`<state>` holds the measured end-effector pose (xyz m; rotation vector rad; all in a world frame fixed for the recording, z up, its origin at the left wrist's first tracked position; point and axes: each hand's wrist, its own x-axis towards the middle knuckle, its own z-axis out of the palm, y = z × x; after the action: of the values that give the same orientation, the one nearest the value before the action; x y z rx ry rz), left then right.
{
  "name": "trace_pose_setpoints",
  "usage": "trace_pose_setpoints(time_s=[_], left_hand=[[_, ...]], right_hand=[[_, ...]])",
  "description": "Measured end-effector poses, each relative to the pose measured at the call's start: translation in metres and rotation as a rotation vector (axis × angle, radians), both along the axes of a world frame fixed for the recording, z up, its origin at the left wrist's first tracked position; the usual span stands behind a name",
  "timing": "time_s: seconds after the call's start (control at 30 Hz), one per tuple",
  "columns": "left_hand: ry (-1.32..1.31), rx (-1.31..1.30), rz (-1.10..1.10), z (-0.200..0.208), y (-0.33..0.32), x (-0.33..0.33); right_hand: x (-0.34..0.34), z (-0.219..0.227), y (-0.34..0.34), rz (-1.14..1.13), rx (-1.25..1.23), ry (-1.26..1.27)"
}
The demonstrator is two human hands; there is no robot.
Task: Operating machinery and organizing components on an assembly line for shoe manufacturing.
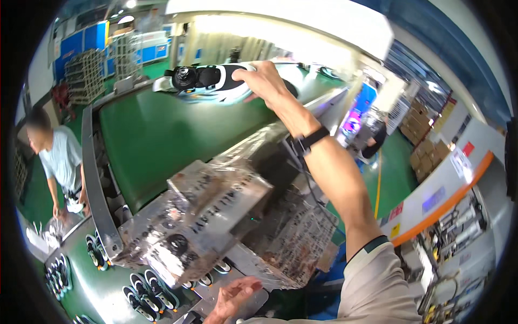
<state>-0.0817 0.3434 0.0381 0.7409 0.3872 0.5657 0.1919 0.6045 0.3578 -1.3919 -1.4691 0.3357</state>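
Observation:
My right hand (264,83) grips a black-and-white sports shoe (225,76) by one end, over the far part of a green conveyor belt (162,135). The shoe points left, with a round black part standing up at its far-left end. A black band with a small device (306,144) circles my right wrist. Low in the middle, my left hand (236,298) holds nothing, its fingers stretched out and slightly blurred. Just above it stand cardboard boxes (221,200) covered in clear film, beside the belt's near right edge.
A lower green table (81,275) at the left carries several shoes (148,291). One person (59,156) stands left of the belt, another (376,140) farther right. A lit white housing (291,27) spans the belt's far end. An orange-edged machine panel (442,200) stands right.

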Motion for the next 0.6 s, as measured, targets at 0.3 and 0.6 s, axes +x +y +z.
trace_pose_setpoints(time_s=[0.3,0.6], left_hand=[[-0.663,-0.043,-0.534,0.130,-0.025,0.128],[-0.350,-0.322,-1.021,0.111,-0.279,0.209]], right_hand=[[0.068,-0.020,-0.347,-0.157,0.210,0.226],[0.033,-0.152,-0.721,-0.974,0.165,0.225]])
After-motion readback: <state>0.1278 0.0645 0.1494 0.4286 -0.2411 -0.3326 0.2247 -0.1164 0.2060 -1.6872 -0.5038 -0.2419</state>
